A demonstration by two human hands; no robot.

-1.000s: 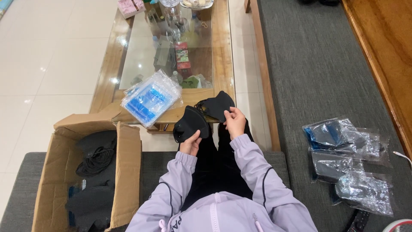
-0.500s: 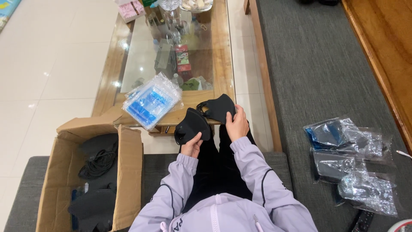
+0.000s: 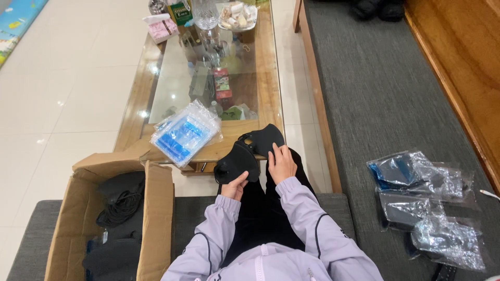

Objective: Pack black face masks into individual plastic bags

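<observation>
Grey sofa [image 3: 375, 104], glass coffee table [image 3: 271, 93] at 12 o'clock. Left hand [image 3: 234, 186], right hand [image 3: 282, 162] both clamped on black mask [image 3: 250, 153] over lap. Cardboard box [image 3: 156, 218] at 9 o'clock.

Black mask [image 3: 250, 153], lilac sleeves [image 3: 307, 208], brown cardboard box [image 3: 156, 218], blue-printed clear packets [image 3: 185, 132] at the wooden glass-topped table's [image 3: 268, 99] near edge, grey sofa [image 3: 375, 104].
</observation>
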